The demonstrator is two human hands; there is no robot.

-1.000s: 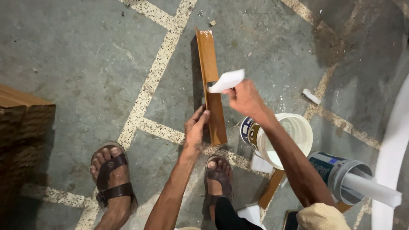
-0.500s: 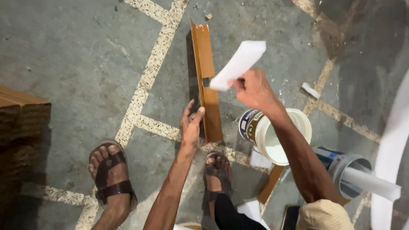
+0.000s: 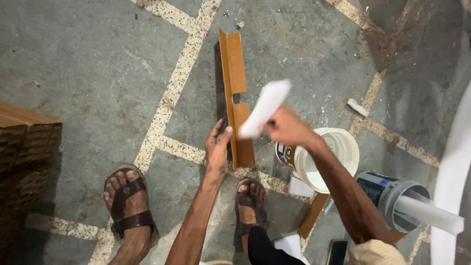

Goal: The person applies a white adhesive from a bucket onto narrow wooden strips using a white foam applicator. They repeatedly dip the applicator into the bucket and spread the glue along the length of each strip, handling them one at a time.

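Observation:
A long brown wooden strip (image 3: pixel 234 88) with an L-shaped profile and a notch lies on the grey floor, pointing away from me. My left hand (image 3: pixel 217 145) rests against its near left edge, fingers spread on the wood. My right hand (image 3: pixel 289 128) hovers just right of the strip and grips a flat white scraper-like piece (image 3: pixel 265 107), blurred, tilted up over the strip. A white bucket (image 3: pixel 326 157) of white paste stands directly under my right forearm.
A second tub (image 3: pixel 392 196) with a white roll in it lies at the right. Stacked brown boards (image 3: pixel 22 147) sit at the left edge. My sandalled feet (image 3: pixel 126 206) stand on the floor. A brown offcut (image 3: pixel 314 213) lies below the bucket.
My right hand lifted the white piece off the strip, swung it upward, and has now brought it lower again toward the bucket side. My left hand stayed on the strip.

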